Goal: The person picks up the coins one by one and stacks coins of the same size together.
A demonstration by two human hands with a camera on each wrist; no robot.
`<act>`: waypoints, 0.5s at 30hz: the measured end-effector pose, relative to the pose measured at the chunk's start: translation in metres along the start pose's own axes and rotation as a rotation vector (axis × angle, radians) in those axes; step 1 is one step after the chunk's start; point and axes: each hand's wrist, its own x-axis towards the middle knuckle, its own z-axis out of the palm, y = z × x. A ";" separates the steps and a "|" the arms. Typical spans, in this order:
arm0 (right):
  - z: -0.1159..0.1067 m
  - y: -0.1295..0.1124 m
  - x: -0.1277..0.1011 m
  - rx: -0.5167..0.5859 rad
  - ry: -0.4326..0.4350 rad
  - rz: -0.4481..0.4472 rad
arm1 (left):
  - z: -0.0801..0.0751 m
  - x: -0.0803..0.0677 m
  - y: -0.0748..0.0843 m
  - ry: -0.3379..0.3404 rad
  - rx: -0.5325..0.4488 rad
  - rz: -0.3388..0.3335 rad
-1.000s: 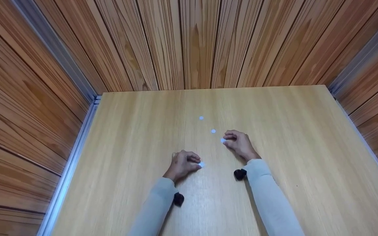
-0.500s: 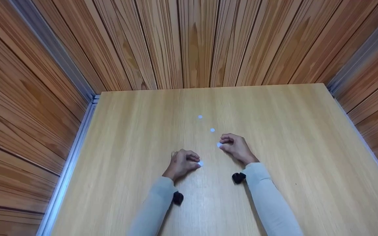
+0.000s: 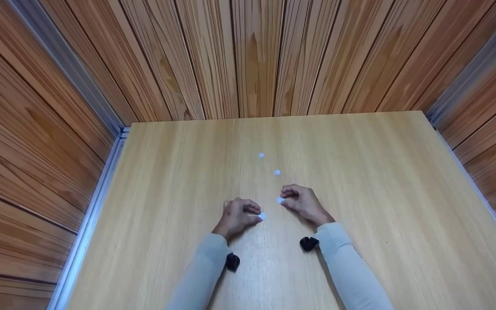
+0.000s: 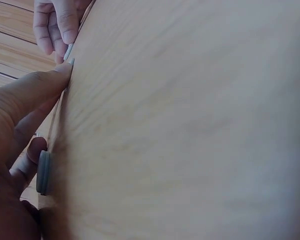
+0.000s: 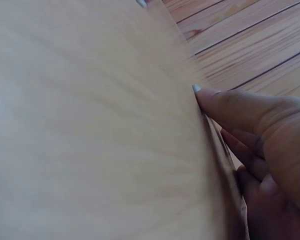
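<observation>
In the head view my left hand [image 3: 238, 216] is low over the table, pinching a small flat white disc [image 3: 262, 216] at thumb and fingertips. A second white disc [image 3: 280, 200] is between the thumb and fingertips of my right hand [image 3: 305, 204], slightly farther back. The right wrist view shows that disc's edge [image 5: 196, 88] at the thumb tip. Under my left palm, a short stack of thin grey discs [image 4: 43, 172] stands beside a bent finger; whether it is held I cannot tell.
Two more white discs lie on the wooden table [image 3: 166, 193]: a nearer one [image 3: 277, 172] and a farther one [image 3: 261, 155]. Wood-panelled walls [image 3: 256, 56] and a metal rail [image 3: 88, 219] border the table. Each wrist carries a small black camera.
My right hand has drawn its disc toward me and leftward, closer to the left hand. The left hand and the two loose discs stay put, apart from slight camera shift.
</observation>
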 end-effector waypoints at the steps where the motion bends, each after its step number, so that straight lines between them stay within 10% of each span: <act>1: 0.001 0.000 -0.001 -0.004 -0.003 -0.007 | 0.000 0.000 0.000 -0.003 -0.001 -0.002; 15: 0.011 0.000 -0.009 -0.012 -0.034 -0.082 | 0.002 -0.001 -0.002 0.013 -0.017 0.028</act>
